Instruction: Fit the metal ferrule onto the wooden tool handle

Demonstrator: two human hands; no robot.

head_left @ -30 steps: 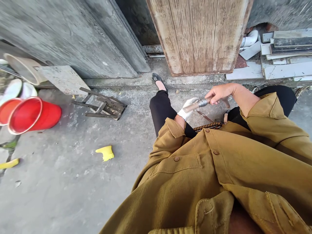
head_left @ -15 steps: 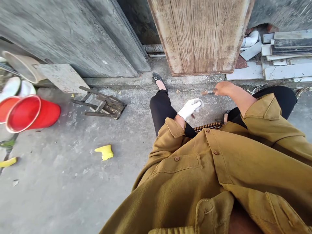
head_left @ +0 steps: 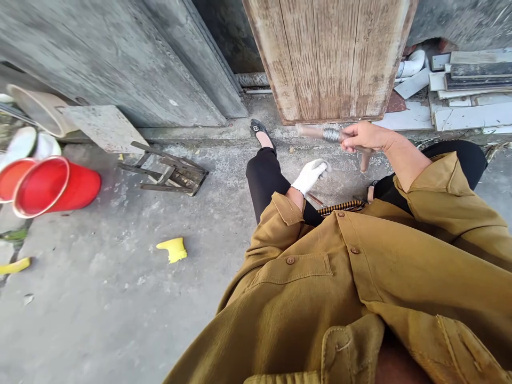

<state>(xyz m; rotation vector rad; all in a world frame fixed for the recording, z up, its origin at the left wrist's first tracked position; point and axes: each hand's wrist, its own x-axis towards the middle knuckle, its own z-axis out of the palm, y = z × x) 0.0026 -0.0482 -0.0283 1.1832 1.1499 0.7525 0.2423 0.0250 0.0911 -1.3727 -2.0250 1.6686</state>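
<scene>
My right hand (head_left: 362,137), bare, is closed around a wooden stick with silvery wire (head_left: 332,135) wound about its middle. The stick points left, its far end blurred, and a short brown wooden piece sticks out below the hand. In a white glove, my left hand (head_left: 312,175) sits lower, between my knees, with its fingers curled together. Whatever it may pinch is too small or hidden to name. Just beneath it a thin brown rod (head_left: 316,200) shows, beside a black-and-yellow striped edge (head_left: 342,207) partly covered by my shirt.
A wooden panel (head_left: 324,64) leans ahead of me. Stacked boards and tiles (head_left: 472,96) lie to the right. On the left are an overturned wooden stool (head_left: 176,170), a red bucket (head_left: 80,184) and a yellow boot-shaped piece (head_left: 174,249) on the concrete floor.
My right hand has come slightly up with the wire-wound stick, which shows more of its length and reaches further left. My left hand has barely shifted.
</scene>
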